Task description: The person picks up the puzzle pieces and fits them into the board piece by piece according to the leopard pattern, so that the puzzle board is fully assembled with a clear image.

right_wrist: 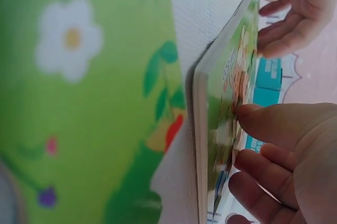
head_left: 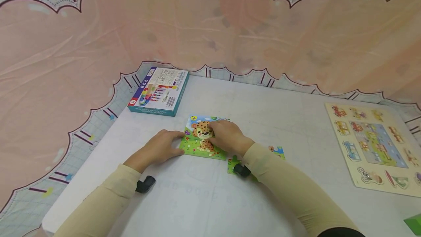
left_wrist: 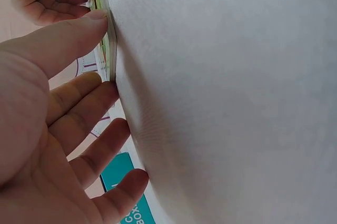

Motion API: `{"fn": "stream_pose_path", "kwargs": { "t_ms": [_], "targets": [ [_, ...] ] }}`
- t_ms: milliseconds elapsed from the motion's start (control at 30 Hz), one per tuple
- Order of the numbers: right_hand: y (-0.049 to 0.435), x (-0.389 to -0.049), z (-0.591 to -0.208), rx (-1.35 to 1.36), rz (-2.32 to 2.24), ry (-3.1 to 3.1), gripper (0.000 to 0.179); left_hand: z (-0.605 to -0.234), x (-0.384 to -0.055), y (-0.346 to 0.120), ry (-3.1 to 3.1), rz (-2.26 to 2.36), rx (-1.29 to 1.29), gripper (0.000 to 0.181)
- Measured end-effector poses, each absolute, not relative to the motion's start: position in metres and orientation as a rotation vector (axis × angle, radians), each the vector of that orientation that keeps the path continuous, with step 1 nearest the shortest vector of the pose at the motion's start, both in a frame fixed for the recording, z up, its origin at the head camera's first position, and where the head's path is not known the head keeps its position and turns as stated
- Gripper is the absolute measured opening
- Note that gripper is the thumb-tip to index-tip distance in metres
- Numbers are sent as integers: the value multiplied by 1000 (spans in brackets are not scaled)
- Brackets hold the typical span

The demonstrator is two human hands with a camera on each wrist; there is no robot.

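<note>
A leopard picture puzzle [head_left: 194,150] lies flat on the white table, with a blue sky at its top and green grass below. My left hand [head_left: 158,147] rests at its left edge, thumb and fingers apart and fairly straight, touching the rim. Over the right part of the leopard is my right hand [head_left: 227,134], thumb and fingertips bent together. In the right wrist view, those fingertips pinch a puzzle piece [right_wrist: 238,142] at the picture's surface; its outline is mostly hidden. Loose green puzzle pieces [head_left: 232,164] lie beneath the right forearm, partly covered by it.
A teal-edged flat box [head_left: 161,90] lies at the back left. On the right is a wooden board [head_left: 345,156] with printed vehicles and figures. Another puzzle piece [head_left: 278,151] shows beyond the right sleeve. A green object [head_left: 413,224] sits at the lower right edge.
</note>
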State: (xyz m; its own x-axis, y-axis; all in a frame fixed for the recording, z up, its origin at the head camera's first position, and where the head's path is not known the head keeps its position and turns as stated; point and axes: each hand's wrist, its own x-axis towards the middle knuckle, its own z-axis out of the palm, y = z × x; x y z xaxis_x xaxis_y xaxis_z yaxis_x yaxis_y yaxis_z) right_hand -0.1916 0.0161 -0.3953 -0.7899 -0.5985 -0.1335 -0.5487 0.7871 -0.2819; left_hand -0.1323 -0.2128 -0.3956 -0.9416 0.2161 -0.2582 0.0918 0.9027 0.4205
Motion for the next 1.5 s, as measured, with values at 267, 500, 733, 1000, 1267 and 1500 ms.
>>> {"fn": "stream_pose_path", "kwargs": {
  "t_ms": [267, 500, 733, 1000, 1267, 1500],
  "targets": [
    [15, -193, -397, -906, -391, 2745, 41, -396, -132, -213, 2760, 599, 222, 60],
    [12, -195, -398, -946, -387, 2716, 42, -398, -131, -215, 2754, 606, 225, 60],
    [11, -197, -398, -957, -367, 2686, 46, -398, -130, -215, 2749, 611, 224, 60],
    [10, -199, -394, -960, -334, 2675, 43, -395, -132, -214, 2748, 611, 228, 61],
    [7, -201, -388, -958, -279, 2658, 44, -396, -132, -215, 2755, 608, 233, 61],
    [9, -201, -387, -951, -280, 2660, 44, -395, -133, -215, 2757, 605, 241, 60]
  ]
}}
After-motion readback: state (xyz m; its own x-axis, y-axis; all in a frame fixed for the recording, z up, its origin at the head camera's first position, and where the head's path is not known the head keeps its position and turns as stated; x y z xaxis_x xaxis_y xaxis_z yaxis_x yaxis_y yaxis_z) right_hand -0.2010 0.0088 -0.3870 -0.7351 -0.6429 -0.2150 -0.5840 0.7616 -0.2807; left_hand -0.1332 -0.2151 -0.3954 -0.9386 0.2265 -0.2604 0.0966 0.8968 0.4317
